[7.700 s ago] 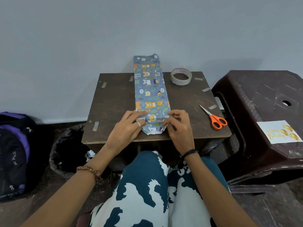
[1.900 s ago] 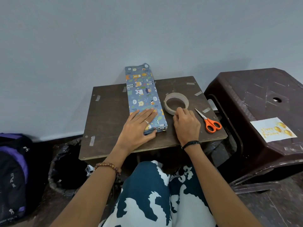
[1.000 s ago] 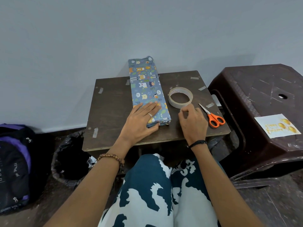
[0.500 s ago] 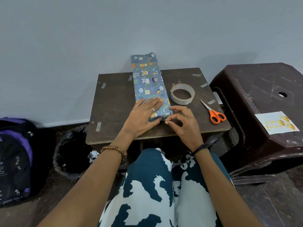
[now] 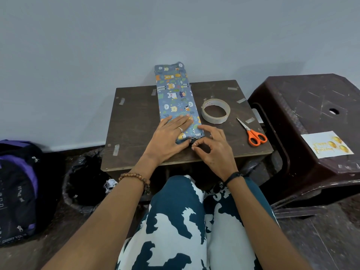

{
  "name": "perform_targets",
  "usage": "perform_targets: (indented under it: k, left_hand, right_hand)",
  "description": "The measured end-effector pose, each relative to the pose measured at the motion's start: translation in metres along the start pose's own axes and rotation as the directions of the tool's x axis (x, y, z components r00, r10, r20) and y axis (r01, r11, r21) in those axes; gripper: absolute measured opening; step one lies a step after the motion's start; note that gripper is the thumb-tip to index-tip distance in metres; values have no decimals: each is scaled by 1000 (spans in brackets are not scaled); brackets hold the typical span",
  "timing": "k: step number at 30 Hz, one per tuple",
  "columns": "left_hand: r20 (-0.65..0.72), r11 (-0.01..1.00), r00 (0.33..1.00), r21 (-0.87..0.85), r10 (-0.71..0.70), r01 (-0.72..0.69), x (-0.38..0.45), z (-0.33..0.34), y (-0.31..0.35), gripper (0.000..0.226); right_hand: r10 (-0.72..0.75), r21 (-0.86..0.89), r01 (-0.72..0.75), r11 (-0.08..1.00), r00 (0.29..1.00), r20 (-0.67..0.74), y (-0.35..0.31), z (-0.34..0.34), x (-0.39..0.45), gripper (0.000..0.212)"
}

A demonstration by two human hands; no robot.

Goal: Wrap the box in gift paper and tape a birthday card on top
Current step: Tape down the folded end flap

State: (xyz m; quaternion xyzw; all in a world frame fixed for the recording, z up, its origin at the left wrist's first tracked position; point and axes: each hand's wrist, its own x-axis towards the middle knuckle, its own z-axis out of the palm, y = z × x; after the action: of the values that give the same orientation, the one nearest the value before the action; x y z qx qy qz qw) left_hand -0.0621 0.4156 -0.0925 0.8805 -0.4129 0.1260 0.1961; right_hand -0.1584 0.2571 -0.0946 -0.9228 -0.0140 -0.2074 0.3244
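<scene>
The long box (image 5: 175, 98), wrapped in blue animal-print paper, lies lengthwise on the small brown table (image 5: 136, 121), its far end past the table's back edge. My left hand (image 5: 169, 137) presses flat on the box's near end. My right hand (image 5: 214, 147) is at the near end flap, thumb and forefinger pinched together as if on a small clear tape strip that is hard to make out. The tape roll (image 5: 214, 120) lies right of the box. The white birthday card (image 5: 326, 147) lies on the stool.
Orange-handled scissors (image 5: 255, 136) lie on the table's right side, and several short tape strips are stuck around its surface. A dark plastic stool (image 5: 311, 106) stands to the right. A black-lined bin (image 5: 83, 184) and a backpack (image 5: 17, 188) sit on the floor at left.
My right hand went from the table beside the tape roll back to the box's near end. My left hand stayed flat on the box, whose end paper is now folded down.
</scene>
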Motion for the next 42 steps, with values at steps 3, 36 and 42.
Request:
perform_targets:
  k: [3,36,42]
  left_hand:
    - [-13,1000,1000,-2,3,-3,0,0,1,59]
    - [-90,999,995,-10,-36,36,1,1,8,62]
    - [-78,998,995,-22,-54,52,2,0,9,63]
  right_hand:
    - [-7,25,9,1000,996,-85,-1,1,2,4]
    - [-168,-101,145,984,947,-274,3,12,5,3]
    - [-142,-57,131,990,949,-281,3,13,5,6]
